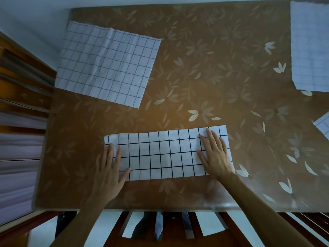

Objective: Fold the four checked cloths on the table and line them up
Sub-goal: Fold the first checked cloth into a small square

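Presently, item one: half-folded checked cloth (165,154), white with dark grid lines. It lies as a long strip on the near part of the bench (204,68), directly in front of the person. Its long axis runs left to right, with the right end tipped slightly away.

Hands: the left hand (110,168) is flat with straight fingers laid on the strip's left end, while the palm rests mostly on the bench beside it. The right hand (215,154) is flat with fingers spread and presses on the right end. Neither hand grips anything. One hand sits at each short end, so neither is nearer. The next fold would probably carry one short end across to the other.

Item two: open checked cloth (106,63), spread flat and creased at the far left, well apart from the strip.

Item three: far-right checked cloth (309,47), cut off by the view's edge.

Item four: corner of a fourth checked cloth (323,125), at the right edge.

Surroundings: the bench has a brown leaf-patterned covering. Slats of a wooden chair (178,227) show below the near edge.

Brands, labels, writing: none legible.
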`<state>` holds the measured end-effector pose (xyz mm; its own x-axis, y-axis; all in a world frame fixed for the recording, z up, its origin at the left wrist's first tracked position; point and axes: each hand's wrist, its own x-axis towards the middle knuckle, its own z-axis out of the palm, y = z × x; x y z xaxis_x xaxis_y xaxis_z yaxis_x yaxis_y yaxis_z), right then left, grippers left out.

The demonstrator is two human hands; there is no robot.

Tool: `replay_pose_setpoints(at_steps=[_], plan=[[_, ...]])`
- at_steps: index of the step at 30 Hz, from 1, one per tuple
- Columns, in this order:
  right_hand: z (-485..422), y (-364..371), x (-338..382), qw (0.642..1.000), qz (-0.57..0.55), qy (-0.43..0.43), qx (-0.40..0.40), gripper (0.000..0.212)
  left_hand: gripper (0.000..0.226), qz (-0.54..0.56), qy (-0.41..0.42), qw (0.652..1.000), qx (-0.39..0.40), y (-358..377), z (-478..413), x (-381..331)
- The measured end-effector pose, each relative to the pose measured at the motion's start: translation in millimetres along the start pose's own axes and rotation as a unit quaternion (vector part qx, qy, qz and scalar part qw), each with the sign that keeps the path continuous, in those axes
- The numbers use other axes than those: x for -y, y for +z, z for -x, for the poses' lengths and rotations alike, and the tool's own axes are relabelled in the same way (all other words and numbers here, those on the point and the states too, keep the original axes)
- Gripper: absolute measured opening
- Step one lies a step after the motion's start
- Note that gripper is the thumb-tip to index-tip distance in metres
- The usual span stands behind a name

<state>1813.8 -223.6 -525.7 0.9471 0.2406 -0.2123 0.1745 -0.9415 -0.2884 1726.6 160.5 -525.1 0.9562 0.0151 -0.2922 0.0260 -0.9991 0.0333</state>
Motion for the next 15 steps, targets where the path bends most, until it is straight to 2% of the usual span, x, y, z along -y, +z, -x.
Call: replay_pose_setpoints(at_steps=[3,5,9,11,15], plan=[[-30.1,-17.4,14.0,0.997,-0.030,-0.068,-0.025,0.041,0.077,0.005,0.020,0.999,-0.027,-9.3,-0.5,-9.3],[-54.3,-27.8,30.4,0.994,-0.017,-0.103,0.012,0.044,0.068,-0.001,0.019,0.999,-0.048,-13.4,-0.1,-18.2],[-89.7,-38.7,55.3,0.988,0.057,-0.083,0.115,0.060,0.044,-0.038,0.000,0.997,-0.073,-14.9,2.6,-30.6],[-95.6,-39.4,58.1,0.984,0.083,-0.073,0.139,0.064,0.049,-0.022,-0.037,0.996,-0.072,-13.6,5.1,-29.6],[-93.1,-32.7,53.0,0.984,0.091,-0.064,0.143,0.057,0.052,0.051,-0.124,0.988,-0.081,-11.2,17.1,-31.9]])
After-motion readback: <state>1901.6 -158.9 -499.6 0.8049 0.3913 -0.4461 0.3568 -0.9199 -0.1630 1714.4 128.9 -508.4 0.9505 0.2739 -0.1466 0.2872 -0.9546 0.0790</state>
